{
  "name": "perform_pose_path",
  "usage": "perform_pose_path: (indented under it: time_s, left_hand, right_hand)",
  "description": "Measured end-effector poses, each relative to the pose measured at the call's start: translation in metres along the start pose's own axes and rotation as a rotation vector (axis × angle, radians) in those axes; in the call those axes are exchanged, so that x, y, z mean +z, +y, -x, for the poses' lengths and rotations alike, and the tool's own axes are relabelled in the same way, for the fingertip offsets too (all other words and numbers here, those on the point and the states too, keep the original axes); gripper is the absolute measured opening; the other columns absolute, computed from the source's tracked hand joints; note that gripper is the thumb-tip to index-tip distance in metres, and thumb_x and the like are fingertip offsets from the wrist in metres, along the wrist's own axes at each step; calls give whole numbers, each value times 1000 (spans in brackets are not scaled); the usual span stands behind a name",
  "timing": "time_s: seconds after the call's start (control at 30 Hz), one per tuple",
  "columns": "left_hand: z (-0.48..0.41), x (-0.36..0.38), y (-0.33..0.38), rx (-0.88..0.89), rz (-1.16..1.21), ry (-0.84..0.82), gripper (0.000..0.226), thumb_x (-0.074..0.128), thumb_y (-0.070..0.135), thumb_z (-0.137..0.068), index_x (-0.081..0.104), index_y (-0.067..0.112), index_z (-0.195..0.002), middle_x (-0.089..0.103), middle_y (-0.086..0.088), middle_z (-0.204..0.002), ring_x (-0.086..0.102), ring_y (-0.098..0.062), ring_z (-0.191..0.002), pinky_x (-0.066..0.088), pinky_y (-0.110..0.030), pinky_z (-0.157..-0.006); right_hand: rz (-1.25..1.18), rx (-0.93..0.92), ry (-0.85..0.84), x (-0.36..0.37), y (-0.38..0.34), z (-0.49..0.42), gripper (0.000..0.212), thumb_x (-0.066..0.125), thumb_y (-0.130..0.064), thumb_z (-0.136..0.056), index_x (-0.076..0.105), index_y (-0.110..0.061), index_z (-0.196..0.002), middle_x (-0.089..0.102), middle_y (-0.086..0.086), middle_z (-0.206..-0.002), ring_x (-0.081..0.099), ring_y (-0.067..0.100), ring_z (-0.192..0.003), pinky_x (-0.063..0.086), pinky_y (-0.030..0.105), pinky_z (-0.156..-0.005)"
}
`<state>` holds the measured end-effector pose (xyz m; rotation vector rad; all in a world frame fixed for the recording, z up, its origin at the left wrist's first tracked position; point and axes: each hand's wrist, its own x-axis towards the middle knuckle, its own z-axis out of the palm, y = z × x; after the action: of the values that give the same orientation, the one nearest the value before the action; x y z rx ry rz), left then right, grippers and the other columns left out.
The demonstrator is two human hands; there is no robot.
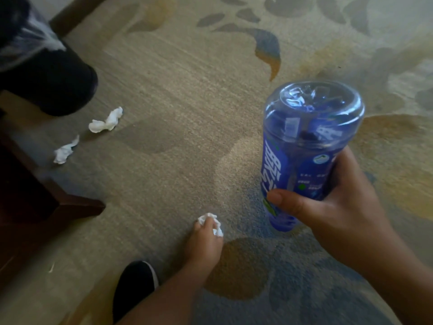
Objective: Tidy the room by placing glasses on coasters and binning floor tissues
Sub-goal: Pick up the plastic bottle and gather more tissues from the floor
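Pinching one tissue with left hand; gripping blue bottle with right hand; yet to collect two tissues near, perhaps, bin.

Patterned carpet carries two crumpled tissues (near a black bin).

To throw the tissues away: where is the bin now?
Head view, upper left: the black bin is on the carpet, close to a crumpled tissue.

blue bottle over patterned carpet, dark wooden furniture at left.
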<state>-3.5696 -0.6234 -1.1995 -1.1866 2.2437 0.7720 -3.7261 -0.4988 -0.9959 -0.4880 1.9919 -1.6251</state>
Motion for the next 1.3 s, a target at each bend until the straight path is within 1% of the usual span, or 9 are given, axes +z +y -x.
perform_pose_path:
  time_s: [0.27, 0.4, 0.5, 0.57, 0.67, 0.8, 0.93, 1.07, 1.3]
  left_hand:
    - [-19, -60, 11, -64, 519, 6, 26, 57, 12, -82, 60, 17, -109, 55, -1, -112, 66, -15, -62, 50, -19, -41]
    - [-8, -147, 13, 1, 591, -21, 32, 57, 13, -81, 57, 24, -112, 64, 11, -96, 58, 7, -59, 40, -2, -48]
    - [10, -213, 4, 3, 560, -14, 36, 57, 17, -76, 59, 28, -110, 67, 6, -102, 65, -11, -85, 54, -25, -77]
    - [27, -257, 0, -3, 591, 15, 33, 57, 15, -75, 58, 26, -107, 65, 13, -96, 64, -12, -88, 54, -33, -83]
    - [57, -324, 0, 4, 639, 86, 28, 55, 8, -79, 55, 27, -99, 59, 23, -91, 59, -1, -85, 51, -28, -79]
    - [90, -406, 8, 2, 630, 81, 25, 53, 12, -82, 60, 28, -100, 62, 13, -88, 60, -8, -85, 47, -23, -72]
    - [102, -470, 23, -13, 525, 128, 9, 56, 18, -81, 56, 11, -75, 55, 3, -69, 51, -14, -68, 38, -21, -56]
    - [103, -492, 38, -75, 491, 127, 22, 68, 22, -76, 50, 13, -68, 58, 0, -73, 48, -9, -61, 36, -22, -54]
    - [86, -524, 57, -318, 552, 209, 24, 58, 11, -82, 41, 17, -66, 50, 4, -64, 45, -13, -61, 35, -26, -56]
  right_hand:
    - [-29, 21, 55, 28, -9, -4, 77, 82, -69, -36, 55, -46, -104, 70, -6, -106, 69, 16, -95, 54, 50, -85]
    - [-38, 45, 42, 53, -54, -8, 78, 81, -70, -35, 55, -45, -105, 70, -8, -106, 69, 12, -95, 56, 46, -84]
    - [-8, 41, 17, 68, -111, -17, 77, 80, -70, -39, 53, -46, -106, 69, -11, -107, 68, 8, -96, 57, 38, -80]
    - [7, 36, 4, 78, -155, -25, 77, 80, -69, -41, 52, -45, -108, 69, -9, -105, 69, 11, -94, 57, 38, -77]
    - [11, 37, 0, 93, -223, -39, 77, 80, -69, -42, 50, -45, -109, 69, -8, -105, 69, 13, -94, 58, 41, -78]
    - [21, 37, -1, 109, -308, -55, 79, 78, -73, -38, 51, -46, -107, 69, -9, -105, 68, 14, -95, 55, 46, -83]
    - [22, 21, -33, 111, -371, -73, 76, 78, -73, -35, 51, -51, -103, 69, -17, -102, 68, 4, -89, 54, 20, -72]
    - [8, 29, -79, 99, -399, -101, 79, 82, -66, -36, 51, -49, -106, 68, -18, -105, 67, -1, -90, 51, 13, -71]
    - [27, 77, -295, 80, -421, -182, 83, 81, -70, -28, 51, -55, -104, 68, -19, -106, 67, 0, -91, 53, 16, -73]
